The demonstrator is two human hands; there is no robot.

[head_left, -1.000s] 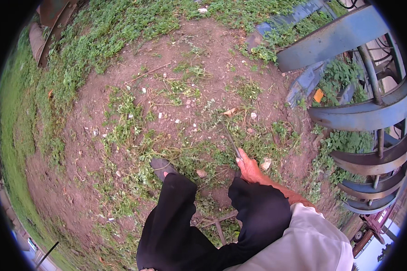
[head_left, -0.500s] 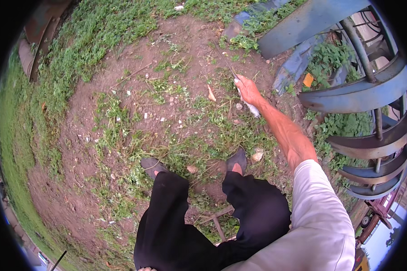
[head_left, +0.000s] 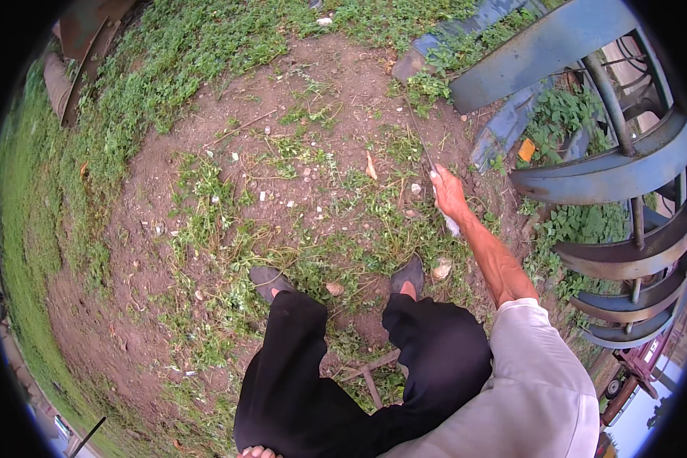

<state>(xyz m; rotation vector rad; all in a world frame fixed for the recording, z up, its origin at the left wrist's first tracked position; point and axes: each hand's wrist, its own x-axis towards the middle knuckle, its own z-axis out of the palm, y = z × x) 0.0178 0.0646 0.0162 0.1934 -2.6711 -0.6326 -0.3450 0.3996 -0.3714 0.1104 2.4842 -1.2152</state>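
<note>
Gripping a thin dark tool point(head_left: 420, 133) in the closed right hand point(head_left: 450, 192), pointing it forward over soil point(head_left: 343, 88) and weeds point(head_left: 393, 210), left of curved blue metal bands point(head_left: 603, 185). Planting dark shoes point(head_left: 408, 275) nearer the lower edge. Showing only fingers of the left hand point(head_left: 259, 452) against black trousers point(head_left: 282, 366), leaving its grip impossible to tell.

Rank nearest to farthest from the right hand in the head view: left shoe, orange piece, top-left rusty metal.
1. Orange piece: upper right of the right hand.
2. Left shoe: lower left of it.
3. Rusty metal: farther off, upper left.
</note>
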